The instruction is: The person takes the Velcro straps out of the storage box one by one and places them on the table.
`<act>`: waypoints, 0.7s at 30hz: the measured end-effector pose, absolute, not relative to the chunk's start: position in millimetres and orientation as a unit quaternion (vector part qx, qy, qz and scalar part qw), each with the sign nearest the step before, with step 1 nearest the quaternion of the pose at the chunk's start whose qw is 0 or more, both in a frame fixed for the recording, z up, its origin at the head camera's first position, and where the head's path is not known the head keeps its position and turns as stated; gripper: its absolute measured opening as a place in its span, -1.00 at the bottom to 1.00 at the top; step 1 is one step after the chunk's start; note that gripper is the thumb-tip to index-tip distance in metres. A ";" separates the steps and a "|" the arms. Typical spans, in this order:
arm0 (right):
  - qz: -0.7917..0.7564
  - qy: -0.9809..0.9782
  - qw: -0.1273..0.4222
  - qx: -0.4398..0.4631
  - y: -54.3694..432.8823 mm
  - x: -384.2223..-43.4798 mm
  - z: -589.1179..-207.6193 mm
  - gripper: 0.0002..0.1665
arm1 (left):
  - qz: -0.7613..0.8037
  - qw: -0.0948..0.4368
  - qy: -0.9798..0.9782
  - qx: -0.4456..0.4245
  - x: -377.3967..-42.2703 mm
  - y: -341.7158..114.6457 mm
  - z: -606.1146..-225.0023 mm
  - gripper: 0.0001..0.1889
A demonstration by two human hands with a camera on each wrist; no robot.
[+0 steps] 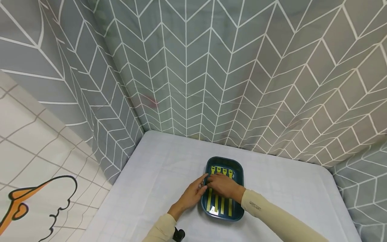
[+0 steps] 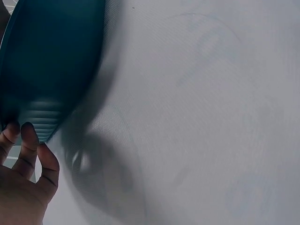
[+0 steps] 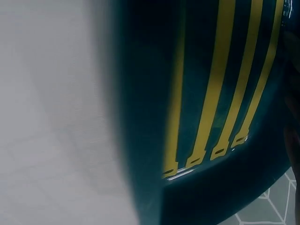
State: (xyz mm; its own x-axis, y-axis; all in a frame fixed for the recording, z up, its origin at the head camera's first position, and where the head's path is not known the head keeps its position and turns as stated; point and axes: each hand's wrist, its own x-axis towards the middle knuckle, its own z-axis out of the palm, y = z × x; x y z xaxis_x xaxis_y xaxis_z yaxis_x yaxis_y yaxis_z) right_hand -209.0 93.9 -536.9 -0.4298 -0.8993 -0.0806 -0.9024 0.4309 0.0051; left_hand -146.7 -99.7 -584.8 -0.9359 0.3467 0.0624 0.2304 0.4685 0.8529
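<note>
A dark teal tray (image 1: 222, 218) with rounded corners lies on the white cloth. Inside it, several yellow straps (image 1: 222, 205) with slotted heads run side by side along its length. My left hand (image 1: 191, 193) is at the tray's left rim; in the left wrist view its loosely bent fingers (image 2: 29, 136) are right at the ribbed outer wall. From the right, my right hand (image 1: 223, 185) reaches over the straps, its fingers near the left rim beside my left hand. I cannot tell whether those fingers hold a strap. The right wrist view shows the slotted strap heads (image 3: 220, 151) close up.
The white-covered table (image 1: 169, 158) spreads around the tray. Grey curtains (image 1: 193, 67) with white chevron lines stand behind it and at both sides. A small black object (image 1: 179, 234) shows beside the left sleeve. Tiled fabric with a drawing (image 1: 45, 198) fills the lower left.
</note>
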 end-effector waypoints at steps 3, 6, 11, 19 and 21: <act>0.038 0.842 0.035 -0.537 89.5 -213.0 -538.7 -0.67 | 0.485 0.055 0.856 0.173 -146.4 -100.0 -586.2 -0.45; 0.051 0.839 0.034 -0.540 86.7 -216.7 -540.0 -0.68 | 0.485 0.056 0.855 0.176 -147.2 -101.3 -586.7 -0.44; 0.066 0.829 0.036 -0.554 83.1 -221.6 -540.7 -0.70 | 0.489 0.066 0.852 0.172 -148.6 -102.5 -585.8 -0.43; 0.078 0.803 0.038 -0.589 78.3 -229.3 -540.3 -0.80 | 0.483 0.068 0.856 0.173 -149.4 -103.9 -585.3 -0.44; 0.079 0.798 0.032 -0.596 78.4 -229.8 -542.0 -0.82 | 0.481 0.066 0.856 0.176 -148.7 -104.0 -585.8 -0.44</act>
State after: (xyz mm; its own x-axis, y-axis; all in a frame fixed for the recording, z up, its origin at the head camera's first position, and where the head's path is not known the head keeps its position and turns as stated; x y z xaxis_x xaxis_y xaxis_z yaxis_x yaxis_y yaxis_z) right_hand -229.8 78.4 -542.0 -0.2867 -0.9469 -0.1455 -0.9571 0.2763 0.0878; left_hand -148.7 -104.0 -585.8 -0.9292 0.3654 0.0555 0.2374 0.4749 0.8474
